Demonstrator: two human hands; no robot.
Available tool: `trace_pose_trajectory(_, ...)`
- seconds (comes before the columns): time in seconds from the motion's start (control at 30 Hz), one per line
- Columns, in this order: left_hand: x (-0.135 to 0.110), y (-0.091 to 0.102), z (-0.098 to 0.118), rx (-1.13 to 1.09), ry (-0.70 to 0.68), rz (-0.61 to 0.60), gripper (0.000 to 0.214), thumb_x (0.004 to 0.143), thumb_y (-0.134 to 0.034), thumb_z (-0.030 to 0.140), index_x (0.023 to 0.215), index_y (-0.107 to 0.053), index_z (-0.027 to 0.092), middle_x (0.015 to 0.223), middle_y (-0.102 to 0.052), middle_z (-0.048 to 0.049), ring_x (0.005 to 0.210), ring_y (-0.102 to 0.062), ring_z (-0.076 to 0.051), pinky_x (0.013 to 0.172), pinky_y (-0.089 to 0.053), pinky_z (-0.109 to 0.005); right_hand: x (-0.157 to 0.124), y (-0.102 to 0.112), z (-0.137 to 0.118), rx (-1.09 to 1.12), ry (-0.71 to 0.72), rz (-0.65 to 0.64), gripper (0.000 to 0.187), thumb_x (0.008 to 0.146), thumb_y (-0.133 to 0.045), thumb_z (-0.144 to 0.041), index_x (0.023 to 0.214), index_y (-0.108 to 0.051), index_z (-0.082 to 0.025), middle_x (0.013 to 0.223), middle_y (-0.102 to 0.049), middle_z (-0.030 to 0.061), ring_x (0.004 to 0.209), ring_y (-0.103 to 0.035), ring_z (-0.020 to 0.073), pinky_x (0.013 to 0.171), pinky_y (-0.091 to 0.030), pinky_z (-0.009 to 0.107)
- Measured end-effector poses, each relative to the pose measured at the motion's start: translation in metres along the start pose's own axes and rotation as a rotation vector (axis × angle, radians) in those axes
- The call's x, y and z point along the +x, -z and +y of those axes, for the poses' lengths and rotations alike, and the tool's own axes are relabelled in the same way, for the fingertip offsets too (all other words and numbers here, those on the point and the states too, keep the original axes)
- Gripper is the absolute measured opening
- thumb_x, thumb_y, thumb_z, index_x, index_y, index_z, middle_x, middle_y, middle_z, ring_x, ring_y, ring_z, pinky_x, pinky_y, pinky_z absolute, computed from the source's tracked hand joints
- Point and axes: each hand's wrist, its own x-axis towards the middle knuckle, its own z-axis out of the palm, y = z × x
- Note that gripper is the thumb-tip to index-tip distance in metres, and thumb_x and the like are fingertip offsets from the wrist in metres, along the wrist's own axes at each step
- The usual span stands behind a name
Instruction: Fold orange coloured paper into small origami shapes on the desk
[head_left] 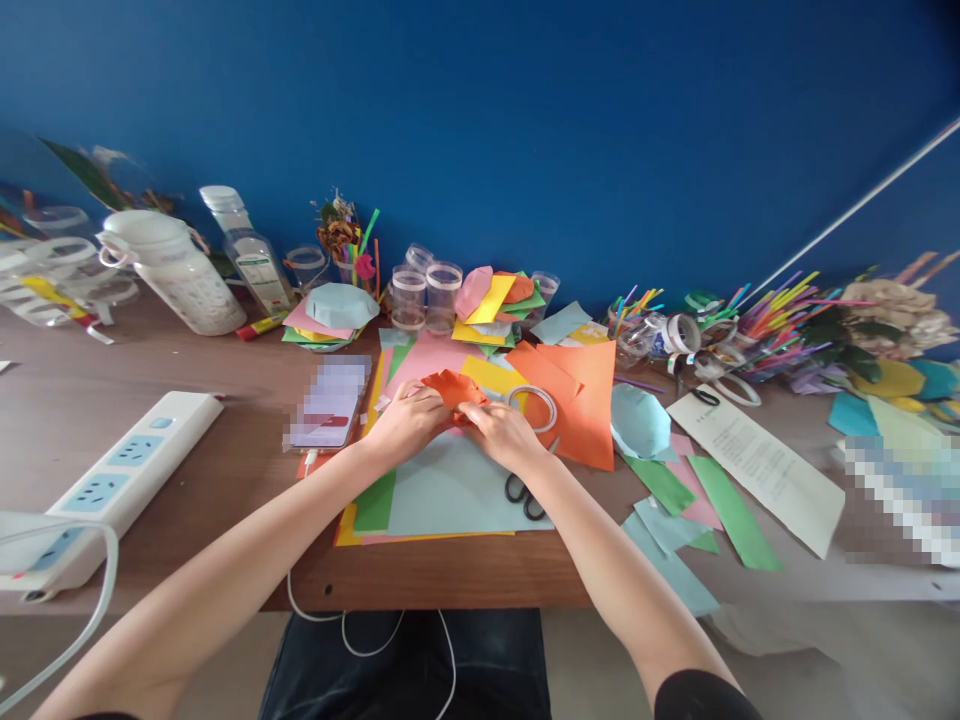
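Note:
Both my left hand [409,422] and my right hand [504,436] pinch a crumpled piece of orange paper [453,389], which is folded and partly hidden by my fingers. Under my wrists lies a pale blue paper sheet [450,490] on a stack of coloured sheets. Black-handled scissors [524,496] rest on it just below my right hand. A roll of clear tape [533,407] sits beyond my right fingers, against a large orange paper sheet [574,405].
A white power strip [127,470] lies at the desk's left, and a blurred phone [328,402] sits beside the paper stack. Clear plastic cups [442,296], bottles, coloured straws [780,320] and paper scraps line the desk along the blue wall.

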Motion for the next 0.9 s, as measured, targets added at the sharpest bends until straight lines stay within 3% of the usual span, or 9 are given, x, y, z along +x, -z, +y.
trace_pose_trajectory(0.3, 0.000, -0.004, -0.004, -0.020, -0.019, -0.101, 0.031, 0.098, -0.036, 0.022, 0.085, -0.065, 0.021, 0.080, -0.064, -0.0013, 0.088, -0.056, -0.016, 0.091, -0.030, -0.038, 0.001, 0.005, -0.003, -0.031, -0.045, -0.078, 0.030, 0.093, -0.047, -0.026, 0.122, -0.054, -0.022, 0.089, -0.070, 0.0079, 0.084, -0.064, 0.0209, 0.068, -0.043, 0.027)
trace_pose_trajectory(0.47, 0.000, 0.004, -0.005, 0.006, 0.008, -0.139, 0.031, 0.095, -0.037, 0.014, 0.082, -0.064, 0.020, 0.076, -0.061, -0.0010, 0.084, -0.054, -0.016, 0.089, -0.030, -0.037, -0.002, 0.007, 0.003, 0.010, -0.048, -0.011, 0.033, 0.090, -0.052, -0.029, 0.122, -0.055, -0.022, 0.100, -0.069, 0.0074, 0.089, -0.063, 0.0204, 0.071, -0.045, 0.027)
trace_pose_trajectory(0.77, 0.002, 0.006, 0.005, -0.046, 0.048, -0.052, 0.026, 0.095, -0.045, 0.036, 0.090, -0.065, 0.020, 0.086, -0.066, -0.0028, 0.088, -0.058, -0.017, 0.088, -0.032, -0.037, -0.002, 0.000, 0.002, -0.002, -0.004, 0.032, 0.027, 0.090, -0.050, -0.020, 0.117, -0.056, -0.022, 0.098, -0.069, 0.0070, 0.088, -0.064, 0.0200, 0.069, -0.045, 0.026)
trace_pose_trajectory(0.9, 0.001, -0.002, 0.003, -0.072, 0.043, -0.023, 0.028, 0.096, -0.045, 0.035, 0.085, -0.066, 0.021, 0.083, -0.067, -0.0017, 0.082, -0.058, -0.016, 0.089, -0.032, -0.037, -0.001, 0.003, -0.002, -0.007, -0.022, -0.016, 0.026, 0.091, -0.048, -0.021, 0.116, -0.055, -0.023, 0.095, -0.070, 0.0068, 0.082, -0.064, 0.0194, 0.064, -0.042, 0.025)
